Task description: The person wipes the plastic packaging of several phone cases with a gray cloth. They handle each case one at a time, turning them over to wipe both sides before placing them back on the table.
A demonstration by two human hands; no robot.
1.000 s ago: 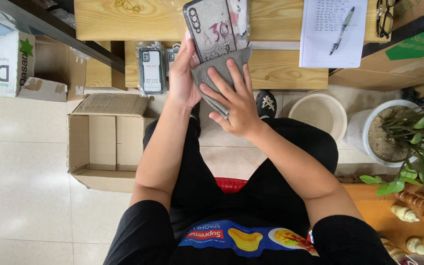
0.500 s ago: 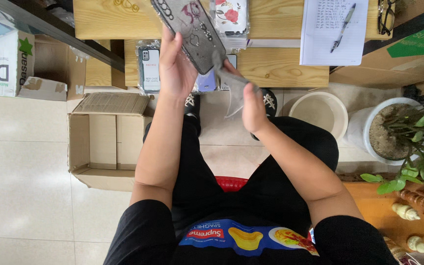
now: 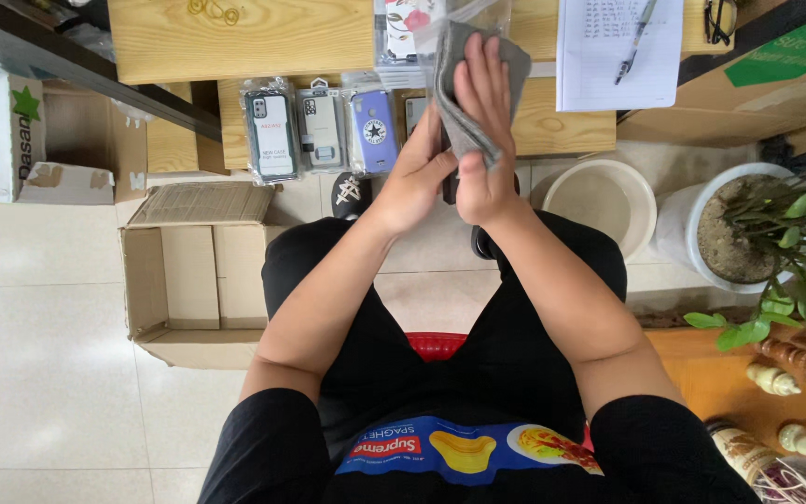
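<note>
Both my hands are raised in front of the wooden table [image 3: 235, 42]. My right hand [image 3: 483, 140] presses a folded grey cloth [image 3: 464, 117] flat against a phone case. My left hand [image 3: 417, 173] grips that phone case [image 3: 447, 189] from the left side. The case stands edge-on and only a dark sliver of it shows between my palms. More clear packaged cases [image 3: 403, 23] lie on the tabletop just behind the cloth.
Three packaged phone cases [image 3: 321, 129] stand in a row on the lower shelf. An open cardboard box [image 3: 188, 280] sits on the floor at left. A sheet of paper with a pen [image 3: 618, 42], a beige bucket [image 3: 599, 198] and a potted plant [image 3: 729, 229] are at right.
The case faced the camera a second ago, then tilted; now it is edge-on with the grey cloth folded over it. Both hands have drawn closer together.
</note>
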